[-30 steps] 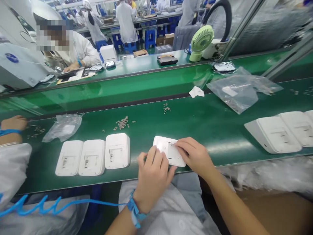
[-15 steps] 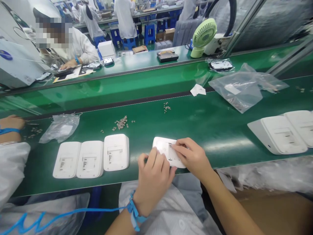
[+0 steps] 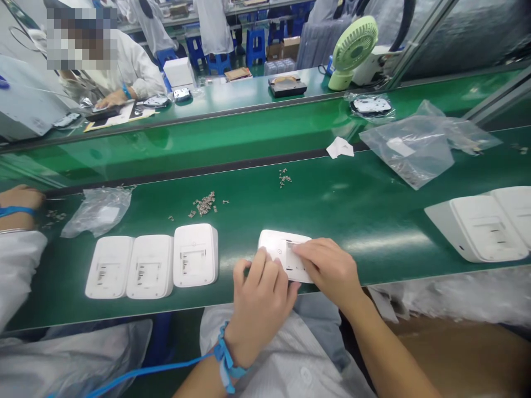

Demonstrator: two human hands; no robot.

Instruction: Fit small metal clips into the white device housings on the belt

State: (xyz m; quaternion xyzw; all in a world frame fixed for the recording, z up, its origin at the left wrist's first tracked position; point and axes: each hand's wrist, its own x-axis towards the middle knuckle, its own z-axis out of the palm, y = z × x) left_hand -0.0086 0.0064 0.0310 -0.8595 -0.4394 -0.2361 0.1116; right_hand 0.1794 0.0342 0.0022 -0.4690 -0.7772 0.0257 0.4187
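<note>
A white plastic housing (image 3: 279, 241) lies on the green bench under both hands, its recessed compartment facing up. My left hand (image 3: 263, 296), with a blue strap at the wrist, grips the housing's near left side. The fingers of my right hand (image 3: 329, 268) are pressed together at the recess; whatever small part they may hold is hidden. Three similar white housings (image 3: 196, 255) stand in a row to the left. Behind them is a pile of small metal pieces (image 3: 205, 204), and a smaller group of pieces (image 3: 284, 178) lies beyond my hands.
Plastic bags lie at left (image 3: 99, 211) and right (image 3: 409, 149). More white housings (image 3: 487, 229) stand at the right. Another person's hand (image 3: 20, 202) rests at the far left. Across a raised green ledge (image 3: 232, 141) are a green fan (image 3: 352, 52) and a seated person.
My right hand has shifted slightly over the recess, its fingers now flatter and closer together. My left hand keeps its grip. The view has tilted a little.
</note>
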